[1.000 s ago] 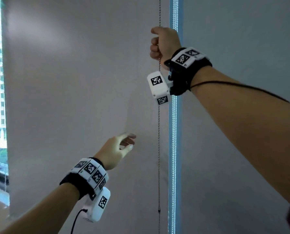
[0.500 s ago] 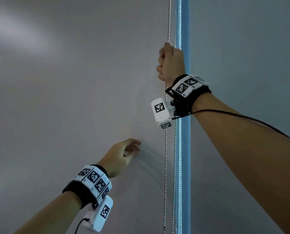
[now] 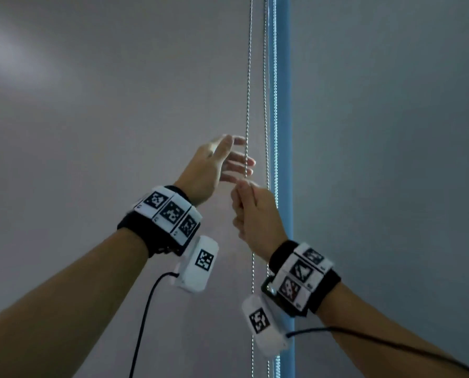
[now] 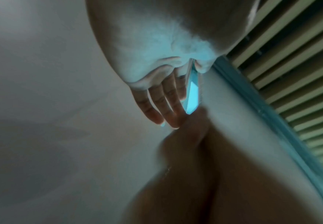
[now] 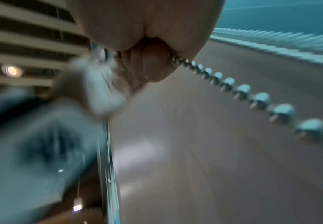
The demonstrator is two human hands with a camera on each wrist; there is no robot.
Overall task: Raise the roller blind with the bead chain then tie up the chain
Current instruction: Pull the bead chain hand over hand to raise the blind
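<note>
The grey roller blind [image 3: 113, 126] fills the left of the head view. Its metal bead chain [image 3: 248, 77] hangs in two strands along the blind's right edge. My right hand [image 3: 244, 205] is a fist gripping the left strand, and in the right wrist view the beads [image 5: 243, 91] run out of the curled fingers [image 5: 153, 66]. My left hand [image 3: 239, 159] is just above the right one, fingers straight and spread at the same strand. I cannot tell whether they touch it. In the left wrist view the left fingers [image 4: 160, 104] point at the blurred right hand [image 4: 185, 139].
A narrow bright blue gap [image 3: 281, 105] separates this blind from a second grey blind [image 3: 391, 132] on the right, with another beaded strand [image 3: 275, 77] beside the gap. Slatted ceiling panels [image 4: 291, 60] show in both wrist views. Cables trail from both wrist cameras.
My right hand has come down, still gripping the chain, from high up to mid-height. My left hand has risen from low on the blind to the chain just above the right fist.
</note>
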